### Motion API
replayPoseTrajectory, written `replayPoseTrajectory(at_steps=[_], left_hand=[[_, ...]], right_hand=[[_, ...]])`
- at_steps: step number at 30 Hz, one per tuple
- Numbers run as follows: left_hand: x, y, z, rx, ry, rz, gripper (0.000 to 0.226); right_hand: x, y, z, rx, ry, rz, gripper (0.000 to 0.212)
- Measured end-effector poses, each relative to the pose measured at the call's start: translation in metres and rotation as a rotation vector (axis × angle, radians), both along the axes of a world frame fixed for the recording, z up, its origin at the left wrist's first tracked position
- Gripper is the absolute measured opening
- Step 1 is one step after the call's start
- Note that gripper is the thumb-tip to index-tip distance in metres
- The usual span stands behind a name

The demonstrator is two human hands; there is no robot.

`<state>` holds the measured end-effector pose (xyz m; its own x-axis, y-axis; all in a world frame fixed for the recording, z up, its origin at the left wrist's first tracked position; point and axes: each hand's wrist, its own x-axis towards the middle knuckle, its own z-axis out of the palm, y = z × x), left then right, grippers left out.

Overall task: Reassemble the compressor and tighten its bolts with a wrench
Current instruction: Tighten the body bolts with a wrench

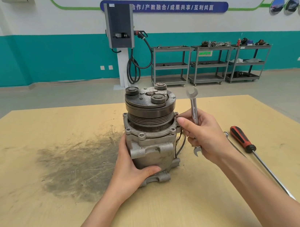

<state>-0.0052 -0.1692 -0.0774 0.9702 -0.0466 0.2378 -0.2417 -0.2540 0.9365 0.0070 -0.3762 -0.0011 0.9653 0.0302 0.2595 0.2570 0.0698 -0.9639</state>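
Grimy grey compressor (150, 132) stands upright, grooved pulley (151, 113) on top.

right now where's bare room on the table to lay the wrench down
Free: the table between the two forearms, and its far left beyond the dark smudge. Crowded: right of the compressor, where the right hand, wrench and screwdriver sit.

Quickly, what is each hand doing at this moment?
Left hand: closed around the compressor body, steadying it.
Right hand: holding the wrench upright, fingers at a bolt on the flange.
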Motion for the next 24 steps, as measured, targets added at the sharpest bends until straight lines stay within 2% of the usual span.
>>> replayPoseTrajectory(at_steps=[3, 7, 10, 13, 16, 21, 24], left_hand=[[-0.0008, -0.0005, 0.0012, 0.003, -0.010, 0.003, 0.121], [-0.0015, -0.0003, 0.0015, -0.003, -0.005, -0.006, 0.119], [-0.0015, -0.0010, 0.0020, -0.006, -0.005, -0.005, 0.119], [-0.0019, -0.0015, 0.0024, -0.007, -0.006, -0.005, 0.118], [-0.0016, -0.0012, 0.0019, -0.012, -0.005, -0.004, 0.121], [0.0002, 0.0003, -0.0006, -0.023, 0.010, -0.010, 0.119], [0.0010, 0.0008, -0.0015, -0.027, 0.012, -0.015, 0.119]], right_hand=[[0.0011, 0.0037, 0.0000, 0.027, 0.010, -0.040, 0.016], [-0.0016, -0.0026, -0.0001, 0.070, 0.024, 0.083, 0.012], [-0.0018, -0.0017, 0.0006, 0.045, 0.018, 0.056, 0.001], [-0.0004, 0.0039, 0.0013, 0.054, 0.018, -0.013, 0.015], [-0.0014, 0.0032, 0.0017, 0.080, 0.035, 0.024, 0.020], [-0.0022, -0.0021, 0.0002, 0.066, 0.040, 0.068, 0.002], [-0.0006, 0.0018, 0.0004, 0.019, 0.028, -0.010, 0.012]])
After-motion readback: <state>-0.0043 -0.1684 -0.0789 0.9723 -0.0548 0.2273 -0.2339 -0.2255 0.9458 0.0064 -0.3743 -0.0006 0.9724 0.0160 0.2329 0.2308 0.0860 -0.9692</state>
